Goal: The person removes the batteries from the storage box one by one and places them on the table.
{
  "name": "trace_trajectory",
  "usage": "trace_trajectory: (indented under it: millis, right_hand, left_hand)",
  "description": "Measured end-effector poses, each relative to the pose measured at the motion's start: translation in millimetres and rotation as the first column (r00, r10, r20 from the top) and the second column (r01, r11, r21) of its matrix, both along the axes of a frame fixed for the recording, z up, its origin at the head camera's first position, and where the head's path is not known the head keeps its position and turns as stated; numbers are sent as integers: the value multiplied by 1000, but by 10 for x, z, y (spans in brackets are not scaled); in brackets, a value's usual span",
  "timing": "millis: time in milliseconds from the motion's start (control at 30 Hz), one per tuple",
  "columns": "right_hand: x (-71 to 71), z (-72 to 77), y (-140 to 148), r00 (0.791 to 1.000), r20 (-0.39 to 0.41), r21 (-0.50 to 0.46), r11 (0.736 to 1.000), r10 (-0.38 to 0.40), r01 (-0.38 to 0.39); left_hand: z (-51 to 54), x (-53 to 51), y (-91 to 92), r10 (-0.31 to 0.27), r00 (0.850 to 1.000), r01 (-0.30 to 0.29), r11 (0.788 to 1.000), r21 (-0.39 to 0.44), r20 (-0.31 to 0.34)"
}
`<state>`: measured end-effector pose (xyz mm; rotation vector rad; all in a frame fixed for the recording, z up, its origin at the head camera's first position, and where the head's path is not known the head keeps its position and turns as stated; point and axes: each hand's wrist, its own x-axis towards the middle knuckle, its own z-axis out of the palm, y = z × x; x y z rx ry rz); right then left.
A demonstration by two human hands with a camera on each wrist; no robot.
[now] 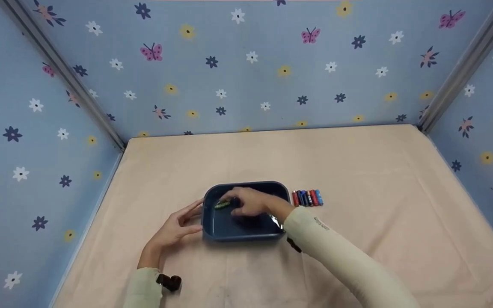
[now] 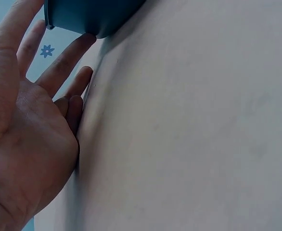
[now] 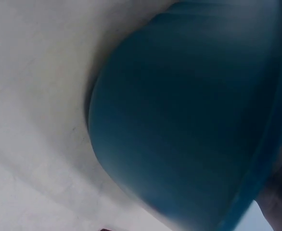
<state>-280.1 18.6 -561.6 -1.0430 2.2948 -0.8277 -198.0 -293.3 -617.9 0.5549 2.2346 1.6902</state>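
A dark blue rectangular tray point(image 1: 246, 238) with raised walls and rounded corners stands on the table. My left hand point(image 1: 177, 229) rests at its left wall, fingers extended and spread; in the left wrist view, a fingertip touches the underside of the tray point(image 2: 90, 17). My right hand point(image 1: 250, 202) reaches over the right rim into the tray. Its index finger is at a small green elongated piece point(image 1: 222, 205) near the left inner wall, with the thumb held apart. A dark patch beneath the fingers is unclear. The right wrist view mostly shows the tray's outer wall point(image 3: 179, 120).
Several batteries point(image 1: 308, 198) in red, blue and dark colours lie side by side in a row, just right of the tray. A pale cloth point(image 1: 357, 171) covers the table. Blue flowered panels point(image 1: 250, 85) enclose the back and both sides.
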Motion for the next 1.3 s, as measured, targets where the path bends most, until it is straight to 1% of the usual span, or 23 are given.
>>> trace_trajectory:
  millis: [167, 333, 567, 733, 800, 967, 1000, 1100, 1200, 1300]
  right_hand:
    - [15, 7, -20, 1000, 4, 27, 1000, 13, -13]
    - [31, -12, -54, 999, -14, 39, 999, 37, -36]
    - [54, -58, -86, 999, -23, 28, 998, 49, -49]
    - [61, -69, -127, 998, -45, 31, 999, 33, -31]
    - [56, -74, -151, 998, -53, 48, 999, 16, -13]
    - [44, -59, -200, 1000, -1, 80, 997, -4, 4]
    - [42, -48, -206, 1000, 22, 79, 997, -1, -1]
    - [30, -23, -224, 998, 58, 112, 994, 0, -7]
    - [-1, 2, -238, 996, 87, 154, 987, 25, -38]
    - [-41, 14, -248, 991, 124, 174, 982, 58, -79]
  left_hand:
    - [15, 12, -5, 11, 1000, -11, 1000, -21, 14]
    - [5, 17, -4, 24, 1000, -24, 999, -41, 16]
    - [4, 18, 2, 30, 999, -29, 999, -33, 27]
    - [1, 19, 8, 30, 999, -29, 999, -27, 17]
    - [0, 13, 13, 25, 1000, -25, 999, -23, 14]
    - [-2, -4, 22, 13, 1000, -13, 1000, -19, 13]
    - [-3, -7, 20, 12, 1000, -11, 1000, -20, 12]
    - [-6, -11, 14, 4, 1000, -4, 1000, -22, 4]
    - [-12, -8, 6, -1, 1000, 1, 1000, -13, 1]
    - [-20, 2, 2, -3, 1000, 3, 1000, -4, 2]
